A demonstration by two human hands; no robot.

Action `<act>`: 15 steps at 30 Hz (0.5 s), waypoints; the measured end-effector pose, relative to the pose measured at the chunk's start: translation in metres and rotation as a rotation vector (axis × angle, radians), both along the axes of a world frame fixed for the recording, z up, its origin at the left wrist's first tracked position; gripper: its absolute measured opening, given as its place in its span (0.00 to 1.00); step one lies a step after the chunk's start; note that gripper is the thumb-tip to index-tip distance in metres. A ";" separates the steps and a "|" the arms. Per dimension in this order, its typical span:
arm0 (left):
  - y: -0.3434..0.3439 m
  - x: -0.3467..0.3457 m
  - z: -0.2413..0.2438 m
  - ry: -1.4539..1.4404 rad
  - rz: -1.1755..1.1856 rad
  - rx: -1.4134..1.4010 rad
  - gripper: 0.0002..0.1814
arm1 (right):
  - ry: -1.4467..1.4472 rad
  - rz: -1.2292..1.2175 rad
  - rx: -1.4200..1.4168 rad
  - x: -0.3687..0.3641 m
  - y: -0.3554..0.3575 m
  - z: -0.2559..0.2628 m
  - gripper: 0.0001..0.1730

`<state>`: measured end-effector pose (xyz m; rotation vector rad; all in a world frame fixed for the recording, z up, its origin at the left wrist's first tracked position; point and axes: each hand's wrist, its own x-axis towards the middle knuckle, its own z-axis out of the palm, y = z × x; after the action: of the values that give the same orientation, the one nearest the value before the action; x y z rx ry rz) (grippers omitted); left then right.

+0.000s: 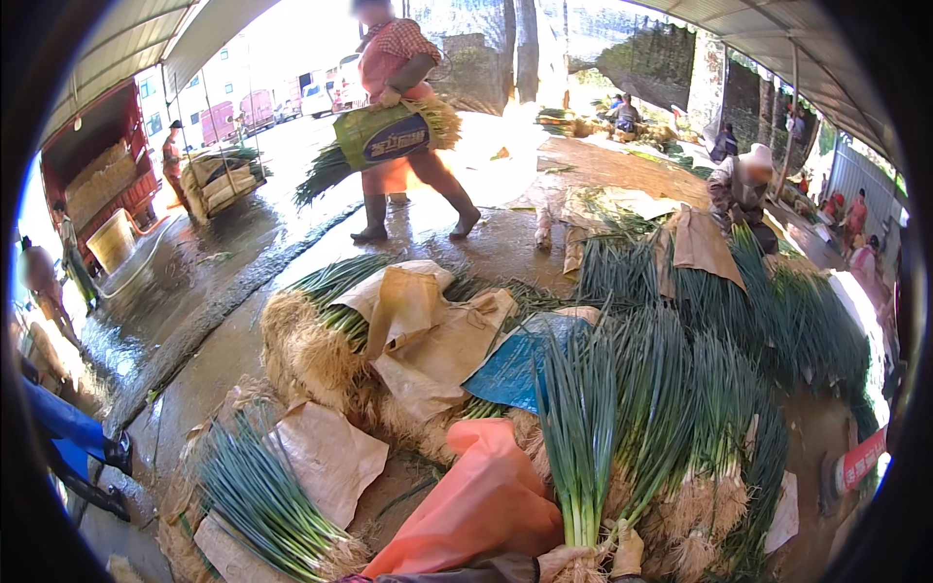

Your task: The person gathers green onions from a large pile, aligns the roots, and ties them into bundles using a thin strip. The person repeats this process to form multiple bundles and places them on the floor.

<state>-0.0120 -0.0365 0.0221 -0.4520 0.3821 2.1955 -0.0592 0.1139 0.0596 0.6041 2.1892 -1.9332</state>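
Observation:
At the bottom of the view, a bunch of green onions stands upright, leaves up and roots down. My left hand, in a pale glove, is closed around its white base. Close by on the right, my gloved right hand grips the lower ends of a few green onion stalks that lean right. Part of both hands is cut off by the lower edge. An orange apron covers my knee beside the bunch. Loose green onions with hairy roots are heaped to the right of my hands.
More green onions lie at lower left on sacking. Root-end bundles, a tan sack and a blue sheet lie ahead. A person carries a wrapped bundle across the wet floor. Another person bends at right.

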 end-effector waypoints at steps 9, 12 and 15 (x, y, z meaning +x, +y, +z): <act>-0.020 0.003 0.033 -0.135 0.145 0.067 0.15 | -0.043 0.025 0.679 0.092 0.071 0.000 0.18; -0.016 -0.003 0.038 -0.046 0.150 -0.146 0.14 | -0.295 0.097 1.124 0.104 0.098 -0.005 0.33; -0.011 -0.002 0.018 0.044 0.182 -0.153 0.08 | -0.011 0.008 0.558 0.071 0.080 -0.023 0.45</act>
<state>-0.0143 -0.0479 0.0400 -0.5403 0.5543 2.3648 0.0117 0.1937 0.0365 0.6693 2.7224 -1.2912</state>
